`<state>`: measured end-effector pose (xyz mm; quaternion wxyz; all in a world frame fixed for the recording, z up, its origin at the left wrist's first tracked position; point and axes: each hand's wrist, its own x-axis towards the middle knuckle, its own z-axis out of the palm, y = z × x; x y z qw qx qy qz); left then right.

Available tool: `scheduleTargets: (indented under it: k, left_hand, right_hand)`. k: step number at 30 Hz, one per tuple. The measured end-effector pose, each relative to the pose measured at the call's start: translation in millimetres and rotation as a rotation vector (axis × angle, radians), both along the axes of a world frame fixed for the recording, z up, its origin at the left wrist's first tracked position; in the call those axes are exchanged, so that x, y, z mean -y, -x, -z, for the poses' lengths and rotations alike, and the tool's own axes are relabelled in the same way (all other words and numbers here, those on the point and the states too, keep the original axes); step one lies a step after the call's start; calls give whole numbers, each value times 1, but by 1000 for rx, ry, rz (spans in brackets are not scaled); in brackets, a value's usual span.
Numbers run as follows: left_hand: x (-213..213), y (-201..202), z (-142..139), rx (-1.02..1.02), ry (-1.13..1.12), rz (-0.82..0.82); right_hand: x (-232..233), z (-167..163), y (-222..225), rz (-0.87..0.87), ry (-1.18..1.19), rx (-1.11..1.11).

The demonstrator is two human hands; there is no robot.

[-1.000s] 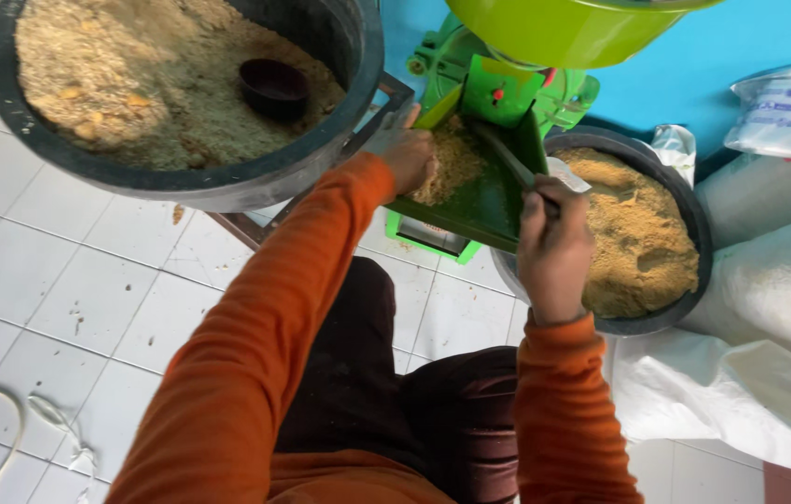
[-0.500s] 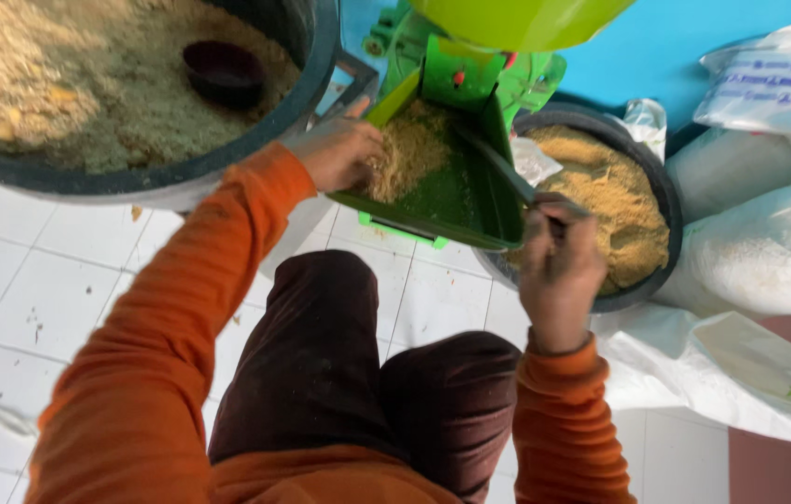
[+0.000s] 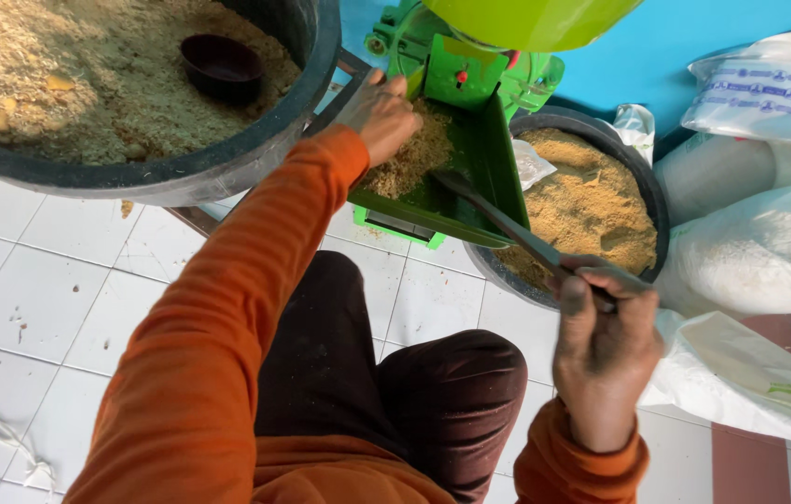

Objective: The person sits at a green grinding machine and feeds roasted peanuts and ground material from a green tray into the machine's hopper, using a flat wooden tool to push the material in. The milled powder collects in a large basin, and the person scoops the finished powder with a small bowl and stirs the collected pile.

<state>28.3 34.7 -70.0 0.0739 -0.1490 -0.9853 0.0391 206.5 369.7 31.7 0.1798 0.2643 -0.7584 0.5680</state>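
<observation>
Head view looks straight down on a big black tub [image 3: 227, 173] of coarse tan meal at upper left, with a small dark bowl [image 3: 221, 65] sunk in its surface. To the right stands a green grinding machine [image 3: 456, 65] whose green chute [image 3: 484, 168] slopes down toward a second black tub [image 3: 643, 187] heaped with finer golden meal. White sacks [image 3: 760, 252] lie just beside that tub on the tiled floor [image 3: 31, 299].

The left hand [image 3: 381, 117], nearer the machine, rests palm down in the chute with fingers loosely bent on a pile of ground meal [image 3: 409, 159]; whether it grips any I cannot tell.

The right hand [image 3: 606, 350] sits well back, nearer the body, fist closed around the handle end of a long flat metal scraper [image 3: 498, 219]. The scraper's long axis runs diagonally up and left from the fist, its far tip lying in the chute just beside the meal pile and the left hand.
</observation>
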Motion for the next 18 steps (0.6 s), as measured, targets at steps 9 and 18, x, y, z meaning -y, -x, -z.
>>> scheduleTargets:
  k: [9, 18]
  left_hand:
    - [10, -7, 90, -1, -746, -45]
    - [-14, -16, 36, -141, -557, -224]
  right_hand:
    - [45, 52, 36, 165, -42, -301]
    - [136, 104, 107, 201, -315, -551]
